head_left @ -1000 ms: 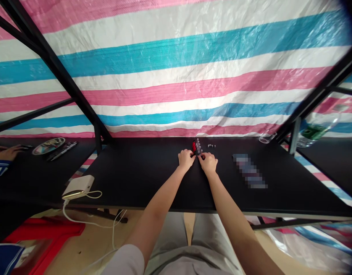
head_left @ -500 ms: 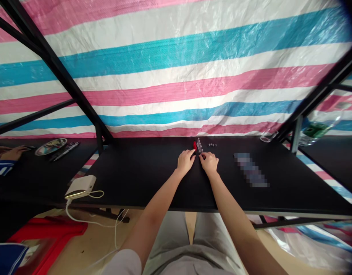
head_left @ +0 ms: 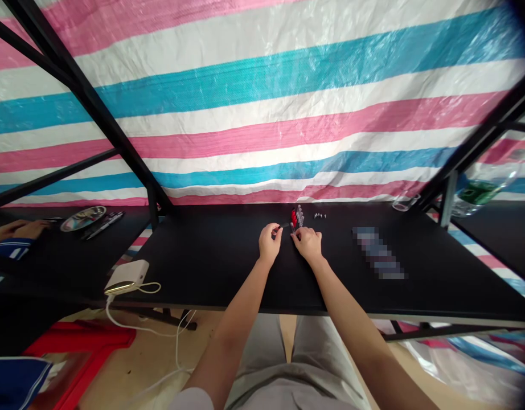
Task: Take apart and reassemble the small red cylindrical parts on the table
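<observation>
My left hand (head_left: 270, 244) is pinched at thumb and forefinger around a thin dark stick-like piece (head_left: 283, 226) whose tip points right. Its exact kind is too small to tell. Just to the right, my right hand (head_left: 308, 242) rests on the black table with fingers drawn together at the near end of a row of small parts. What lies between those fingertips is partly hidden. The row has small red pieces (head_left: 294, 217) on its left side and clear, bead-like pieces (head_left: 300, 214) alongside on its right.
Several tiny shiny bits (head_left: 319, 216) lie right of the row. A blurred-out flat object (head_left: 378, 252) is further right, a clear cup (head_left: 405, 201) behind it. A white box (head_left: 126, 277) with cables sits front left. Another person's hands (head_left: 25, 229) are at the far left.
My left hand has drawn back leftward from the row and now shows the thin dark piece. My right hand has shifted slightly left. More red pieces are visible, and the view has shifted a little.
</observation>
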`<action>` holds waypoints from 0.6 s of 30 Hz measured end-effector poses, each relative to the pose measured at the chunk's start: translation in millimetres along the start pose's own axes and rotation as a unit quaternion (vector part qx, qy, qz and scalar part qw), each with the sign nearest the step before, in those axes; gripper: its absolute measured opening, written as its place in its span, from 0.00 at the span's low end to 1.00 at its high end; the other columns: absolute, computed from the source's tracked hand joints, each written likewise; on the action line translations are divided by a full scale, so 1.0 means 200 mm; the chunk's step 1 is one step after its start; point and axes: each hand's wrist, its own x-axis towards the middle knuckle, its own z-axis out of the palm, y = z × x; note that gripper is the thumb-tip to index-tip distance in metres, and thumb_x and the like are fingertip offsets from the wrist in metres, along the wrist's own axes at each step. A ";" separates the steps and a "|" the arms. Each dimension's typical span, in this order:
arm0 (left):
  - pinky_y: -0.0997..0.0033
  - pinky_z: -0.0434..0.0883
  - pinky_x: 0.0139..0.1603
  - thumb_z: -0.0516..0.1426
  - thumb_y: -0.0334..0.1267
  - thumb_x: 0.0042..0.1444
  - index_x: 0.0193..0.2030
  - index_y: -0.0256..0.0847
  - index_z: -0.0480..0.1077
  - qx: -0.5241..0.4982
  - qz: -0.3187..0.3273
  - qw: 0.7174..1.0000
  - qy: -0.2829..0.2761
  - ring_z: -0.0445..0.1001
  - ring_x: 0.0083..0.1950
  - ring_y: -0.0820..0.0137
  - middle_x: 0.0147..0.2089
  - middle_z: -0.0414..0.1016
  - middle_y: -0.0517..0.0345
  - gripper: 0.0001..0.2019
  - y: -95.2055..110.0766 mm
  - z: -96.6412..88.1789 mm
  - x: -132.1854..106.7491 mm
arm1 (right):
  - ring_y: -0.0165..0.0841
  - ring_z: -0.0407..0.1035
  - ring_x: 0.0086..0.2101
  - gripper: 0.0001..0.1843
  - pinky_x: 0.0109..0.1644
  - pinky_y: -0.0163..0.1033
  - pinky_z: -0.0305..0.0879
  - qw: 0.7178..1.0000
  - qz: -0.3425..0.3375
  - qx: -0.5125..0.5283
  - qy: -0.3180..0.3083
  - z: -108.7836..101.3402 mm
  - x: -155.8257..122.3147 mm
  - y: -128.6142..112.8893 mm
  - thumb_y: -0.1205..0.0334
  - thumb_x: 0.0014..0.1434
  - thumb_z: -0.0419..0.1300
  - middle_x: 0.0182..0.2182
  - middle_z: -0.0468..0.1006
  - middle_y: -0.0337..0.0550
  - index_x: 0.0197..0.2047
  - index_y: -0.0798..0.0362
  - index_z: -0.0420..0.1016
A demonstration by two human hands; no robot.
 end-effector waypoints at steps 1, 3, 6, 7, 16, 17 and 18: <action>0.72 0.64 0.41 0.56 0.40 0.52 0.37 0.43 0.71 -0.005 0.001 1.000 0.008 0.67 0.33 0.72 0.36 0.71 0.55 0.07 0.00 -0.01 0.00 | 0.35 0.63 0.33 0.11 0.37 0.40 0.46 1.000 -0.007 0.004 0.000 0.00 0.00 0.00 0.57 0.57 0.53 0.28 0.73 0.43 0.28 0.54 0.69; 0.72 0.64 0.39 0.56 0.41 0.52 0.37 0.43 0.71 -0.010 0.006 1.000 0.018 0.67 0.32 0.73 0.36 0.71 0.55 0.08 0.00 -0.01 0.01 | 0.34 0.63 0.33 0.12 0.37 0.39 0.45 1.000 -0.018 0.011 0.002 -0.01 0.00 -0.01 0.56 0.57 0.53 0.27 0.73 0.42 0.28 0.54 0.69; 0.73 0.66 0.38 0.55 0.41 0.53 0.37 0.41 0.70 0.006 0.029 0.999 0.019 0.68 0.32 0.73 0.35 0.71 0.55 0.08 -0.02 0.00 0.01 | 0.32 0.63 0.32 0.12 0.37 0.38 0.44 0.999 -0.029 0.014 0.005 -0.01 0.01 -0.01 0.56 0.57 0.53 0.27 0.73 0.41 0.27 0.54 0.69; 0.73 0.66 0.37 0.54 0.41 0.54 0.38 0.41 0.70 0.016 0.039 0.999 0.019 0.68 0.32 0.74 0.35 0.71 0.55 0.08 -0.02 0.00 0.01 | 0.32 0.62 0.32 0.12 0.37 0.38 0.43 0.999 -0.031 0.012 0.005 -0.02 0.01 -0.01 0.57 0.57 0.53 0.27 0.73 0.41 0.27 0.54 0.69; 0.72 0.69 0.38 0.52 0.40 0.57 0.40 0.40 0.68 0.072 0.082 0.994 0.022 0.70 0.33 0.73 0.36 0.72 0.54 0.09 -0.05 0.01 0.00 | 0.32 0.61 0.33 0.10 0.37 0.38 0.42 0.999 -0.050 -0.005 0.010 -0.02 0.00 -0.01 0.59 0.58 0.52 0.28 0.72 0.42 0.28 0.54 0.69; 0.71 0.69 0.38 0.51 0.40 0.57 0.40 0.40 0.68 0.075 0.082 0.994 0.023 0.70 0.33 0.73 0.36 0.72 0.54 0.09 -0.05 0.01 0.00 | 0.32 0.61 0.33 0.10 0.36 0.38 0.42 0.998 -0.053 -0.012 0.012 -0.01 0.00 -0.01 0.60 0.58 0.52 0.28 0.72 0.42 0.29 0.54 0.69; 0.71 0.70 0.39 0.51 0.40 0.57 0.41 0.40 0.68 0.078 0.082 0.993 0.025 0.70 0.34 0.73 0.37 0.72 0.53 0.09 -0.05 0.01 0.00 | 0.32 0.61 0.33 0.10 0.36 0.38 0.42 0.998 -0.056 -0.019 0.015 -0.01 0.00 -0.01 0.60 0.58 0.52 0.28 0.72 0.42 0.29 0.54 0.68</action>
